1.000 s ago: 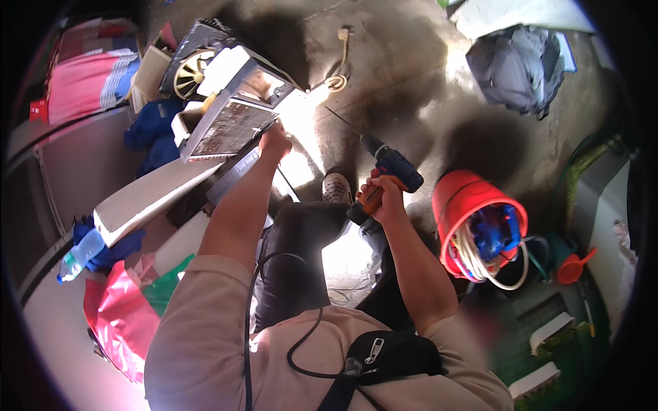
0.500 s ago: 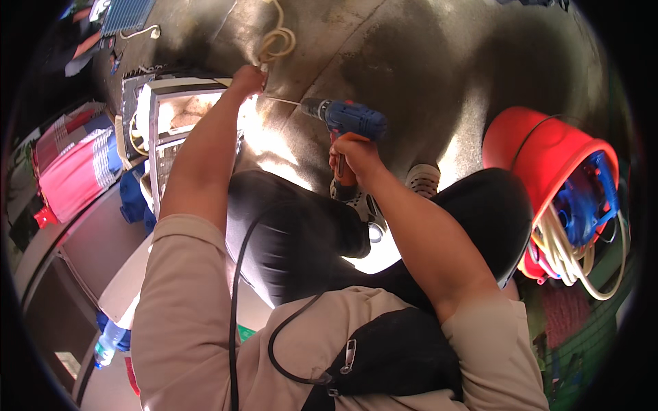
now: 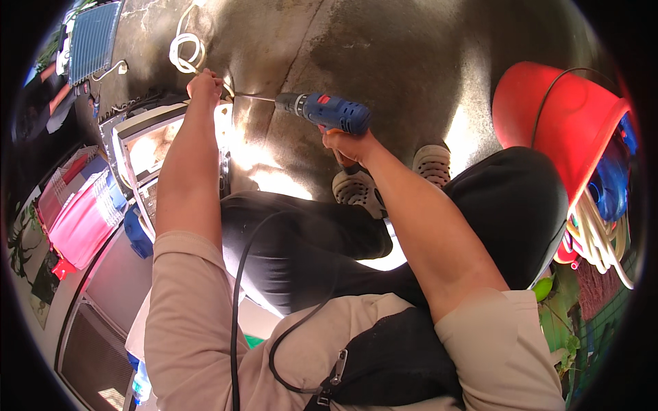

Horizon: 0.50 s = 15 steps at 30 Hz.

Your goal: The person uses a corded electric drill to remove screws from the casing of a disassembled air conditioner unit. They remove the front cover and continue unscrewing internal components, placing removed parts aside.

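A blue cordless drill [image 3: 336, 113] with a red switch and an orange-and-black handle is gripped in my right hand [image 3: 349, 144]. Its long thin bit [image 3: 255, 96] points left, with the tip close to my left hand [image 3: 204, 87]. That hand is closed at the far corner of a boxy appliance with a whitish frame [image 3: 140, 171]. A white cable [image 3: 186, 55], looped on the floor, runs into my left fingers, and a short pale piece shows just past them. The fingertips are partly hidden, as is whatever the bit's tip meets.
At the right a red bucket [image 3: 541, 116] lies tipped, with a blue object [image 3: 610, 185] and a pale hose [image 3: 593, 233] at its mouth. Pink bundles [image 3: 86, 219] lie left of the appliance. A finned panel [image 3: 94, 41] is at the far left, near another person's arm [image 3: 60, 99].
The view has shifted, so the bucket sits farther right. My right hand has brought the drill farther forward, and its bit stays pointed toward my left hand, which still grips the cable.
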Each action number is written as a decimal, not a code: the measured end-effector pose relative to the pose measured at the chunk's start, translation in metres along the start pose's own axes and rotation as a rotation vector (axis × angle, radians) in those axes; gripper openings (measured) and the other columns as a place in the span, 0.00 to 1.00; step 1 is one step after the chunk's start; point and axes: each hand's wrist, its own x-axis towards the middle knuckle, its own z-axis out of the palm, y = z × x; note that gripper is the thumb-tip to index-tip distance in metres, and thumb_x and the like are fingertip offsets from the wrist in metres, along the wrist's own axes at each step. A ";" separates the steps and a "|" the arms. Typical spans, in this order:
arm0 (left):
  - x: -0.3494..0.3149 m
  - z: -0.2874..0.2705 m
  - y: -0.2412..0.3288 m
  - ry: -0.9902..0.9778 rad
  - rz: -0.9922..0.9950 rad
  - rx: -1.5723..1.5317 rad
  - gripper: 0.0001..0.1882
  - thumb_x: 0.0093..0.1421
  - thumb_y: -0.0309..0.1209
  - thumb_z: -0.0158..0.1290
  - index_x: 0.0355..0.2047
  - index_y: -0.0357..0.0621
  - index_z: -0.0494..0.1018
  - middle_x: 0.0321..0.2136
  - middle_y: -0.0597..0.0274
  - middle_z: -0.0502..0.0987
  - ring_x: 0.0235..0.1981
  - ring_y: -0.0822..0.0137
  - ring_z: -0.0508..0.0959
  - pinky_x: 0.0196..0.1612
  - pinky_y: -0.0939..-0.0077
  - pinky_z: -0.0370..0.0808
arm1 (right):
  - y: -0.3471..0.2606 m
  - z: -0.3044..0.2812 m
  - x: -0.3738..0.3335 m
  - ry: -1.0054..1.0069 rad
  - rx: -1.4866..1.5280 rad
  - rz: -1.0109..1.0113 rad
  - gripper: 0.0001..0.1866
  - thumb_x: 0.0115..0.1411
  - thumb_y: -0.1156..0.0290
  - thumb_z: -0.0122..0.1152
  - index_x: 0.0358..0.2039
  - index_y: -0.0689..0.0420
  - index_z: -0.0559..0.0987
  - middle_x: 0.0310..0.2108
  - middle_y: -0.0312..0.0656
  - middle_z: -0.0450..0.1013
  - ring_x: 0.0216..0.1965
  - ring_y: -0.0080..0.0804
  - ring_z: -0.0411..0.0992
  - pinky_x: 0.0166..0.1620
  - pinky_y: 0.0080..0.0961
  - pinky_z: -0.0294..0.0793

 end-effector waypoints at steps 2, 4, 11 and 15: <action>-0.014 -0.007 0.003 -0.207 0.102 0.137 0.14 0.73 0.35 0.52 0.32 0.40 0.74 0.19 0.63 0.70 0.18 0.71 0.69 0.17 0.76 0.62 | 0.000 -0.001 0.003 0.037 -0.089 0.030 0.05 0.51 0.75 0.65 0.30 0.57 0.82 0.28 0.34 0.77 0.30 0.24 0.73 0.34 0.28 0.72; -0.030 -0.019 0.014 -0.429 0.184 0.453 0.18 0.75 0.41 0.51 0.29 0.44 0.74 0.17 0.69 0.68 0.17 0.75 0.64 0.19 0.77 0.58 | -0.006 -0.004 0.003 0.034 -0.073 0.064 0.04 0.50 0.76 0.66 0.28 0.58 0.82 0.27 0.34 0.78 0.29 0.25 0.74 0.33 0.29 0.72; -0.085 -0.070 0.003 -0.657 0.455 0.767 0.17 0.75 0.42 0.51 0.29 0.50 0.72 0.22 0.78 0.64 0.25 0.80 0.61 0.31 0.81 0.57 | -0.034 -0.025 0.001 0.133 0.040 0.181 0.03 0.48 0.77 0.68 0.25 0.60 0.81 0.25 0.41 0.79 0.27 0.32 0.79 0.32 0.33 0.76; -0.098 -0.085 0.009 -0.696 0.317 0.443 0.17 0.74 0.42 0.52 0.28 0.50 0.70 0.23 0.78 0.63 0.26 0.80 0.60 0.31 0.79 0.56 | -0.034 -0.020 0.003 0.115 0.078 0.118 0.02 0.48 0.79 0.67 0.24 0.61 0.81 0.24 0.41 0.78 0.26 0.31 0.79 0.31 0.32 0.76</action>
